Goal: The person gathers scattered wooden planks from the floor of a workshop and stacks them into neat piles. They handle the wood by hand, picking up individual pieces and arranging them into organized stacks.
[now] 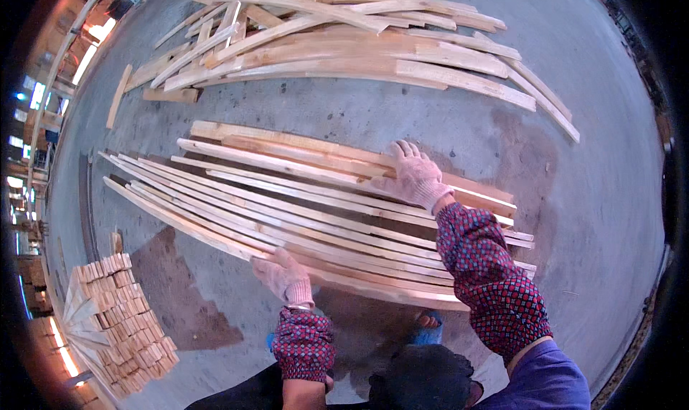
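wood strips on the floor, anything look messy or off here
Yes: the far pile lies jumbled, its strips crossing, while the near row runs roughly parallel. Dark patches also mark the floor; their cause isn't clear.

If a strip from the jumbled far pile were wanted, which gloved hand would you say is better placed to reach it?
Probably the right hand: it rests on the far side of the spread wooden strips, nearer the jumbled pile. The left hand is at their near edge.
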Available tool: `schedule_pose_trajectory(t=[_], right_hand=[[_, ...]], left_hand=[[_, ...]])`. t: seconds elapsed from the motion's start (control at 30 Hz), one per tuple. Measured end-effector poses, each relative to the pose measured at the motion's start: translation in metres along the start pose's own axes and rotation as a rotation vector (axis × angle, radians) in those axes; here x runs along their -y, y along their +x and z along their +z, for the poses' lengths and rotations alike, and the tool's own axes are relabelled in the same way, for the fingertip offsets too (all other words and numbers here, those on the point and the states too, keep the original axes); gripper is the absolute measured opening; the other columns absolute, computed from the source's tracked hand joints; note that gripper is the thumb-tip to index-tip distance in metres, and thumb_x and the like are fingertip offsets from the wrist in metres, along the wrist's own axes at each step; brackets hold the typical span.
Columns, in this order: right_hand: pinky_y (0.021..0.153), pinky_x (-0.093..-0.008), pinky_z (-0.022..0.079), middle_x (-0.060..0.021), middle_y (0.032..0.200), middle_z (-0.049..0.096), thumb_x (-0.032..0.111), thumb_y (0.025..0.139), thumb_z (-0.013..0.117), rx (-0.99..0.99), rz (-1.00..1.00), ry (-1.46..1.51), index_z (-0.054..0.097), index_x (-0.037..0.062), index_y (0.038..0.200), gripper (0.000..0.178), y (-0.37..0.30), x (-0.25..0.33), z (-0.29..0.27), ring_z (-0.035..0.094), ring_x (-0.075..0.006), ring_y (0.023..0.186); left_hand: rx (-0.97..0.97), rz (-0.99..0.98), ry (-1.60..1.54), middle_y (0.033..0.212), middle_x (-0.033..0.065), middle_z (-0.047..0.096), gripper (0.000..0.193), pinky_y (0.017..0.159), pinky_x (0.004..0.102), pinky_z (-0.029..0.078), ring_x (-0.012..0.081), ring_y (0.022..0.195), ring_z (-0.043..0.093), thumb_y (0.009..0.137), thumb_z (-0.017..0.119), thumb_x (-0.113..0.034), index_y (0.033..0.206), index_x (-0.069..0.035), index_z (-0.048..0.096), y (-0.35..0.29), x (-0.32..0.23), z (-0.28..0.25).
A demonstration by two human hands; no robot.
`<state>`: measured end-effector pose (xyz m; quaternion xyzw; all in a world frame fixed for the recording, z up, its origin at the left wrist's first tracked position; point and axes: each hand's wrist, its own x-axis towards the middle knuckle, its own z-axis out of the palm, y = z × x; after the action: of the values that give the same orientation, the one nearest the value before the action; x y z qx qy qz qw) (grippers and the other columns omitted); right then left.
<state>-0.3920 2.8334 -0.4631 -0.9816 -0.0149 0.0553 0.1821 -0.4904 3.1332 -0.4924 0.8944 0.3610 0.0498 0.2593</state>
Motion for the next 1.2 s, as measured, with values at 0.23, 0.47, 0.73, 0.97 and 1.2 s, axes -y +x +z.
schedule_pose_trajectory(t=[0.23,0.47,0.73,0.97,1.2], right_hand=[[0.097,-0.0459,0.046,-0.0226,0.122,0.061,0.061,0.078,0.065,0.272,0.099,0.048,0.058,0.0033,0.122,0.073,0.004,0.025,-0.002,0.057,-0.0366,0.117],[0.091,-0.0455,0.050,-0.0161,0.114,0.063,0.062,0.070,0.072,0.294,-0.016,-0.046,0.058,0.0039,0.121,0.079,-0.037,0.036,0.005,0.060,-0.0308,0.111],[0.090,-0.0458,0.049,-0.0155,0.115,0.062,0.063,0.079,0.065,0.308,-0.068,-0.027,0.050,0.0047,0.129,0.078,-0.033,0.027,0.033,0.060,-0.0303,0.110],[0.089,-0.0458,0.050,-0.0169,0.108,0.064,0.061,0.082,0.061,0.314,-0.056,0.110,0.058,0.0049,0.120,0.068,-0.027,0.030,0.002,0.063,-0.0331,0.103],[0.091,-0.0419,0.050,-0.0219,0.113,0.064,0.048,0.083,0.067,-0.121,0.043,0.007,0.053,0.0011,0.128,0.066,0.096,-0.052,-0.002,0.062,-0.0366,0.105]], left_hand=[[-0.036,-0.203,-0.791,0.116,0.0245,0.058,0.044,0.094,0.0400,0.047,0.0317,0.103,0.059,0.089,0.046,-0.014,0.125,0.012,0.046,0.017,0.061,-0.001],[0.198,-0.098,-0.394,0.093,0.0203,0.060,0.026,0.085,0.0417,0.045,0.0294,0.087,0.056,0.087,0.050,-0.017,0.098,0.007,0.053,0.025,0.047,-0.006],[0.232,0.066,0.158,0.129,0.0364,0.046,0.056,0.102,0.0491,0.037,0.0458,0.121,0.046,0.090,0.049,-0.033,0.121,0.013,0.046,0.026,0.059,-0.023],[0.050,0.751,0.209,0.145,0.0262,0.038,0.069,0.116,0.0500,0.023,0.0410,0.140,0.028,0.085,0.062,-0.035,0.139,0.001,0.041,0.010,-0.061,0.007],[0.337,1.347,0.561,0.116,0.0147,0.063,0.044,0.096,0.0473,0.043,0.0304,0.111,0.058,0.092,0.050,-0.044,0.112,-0.008,0.065,0.053,-0.154,0.066]])
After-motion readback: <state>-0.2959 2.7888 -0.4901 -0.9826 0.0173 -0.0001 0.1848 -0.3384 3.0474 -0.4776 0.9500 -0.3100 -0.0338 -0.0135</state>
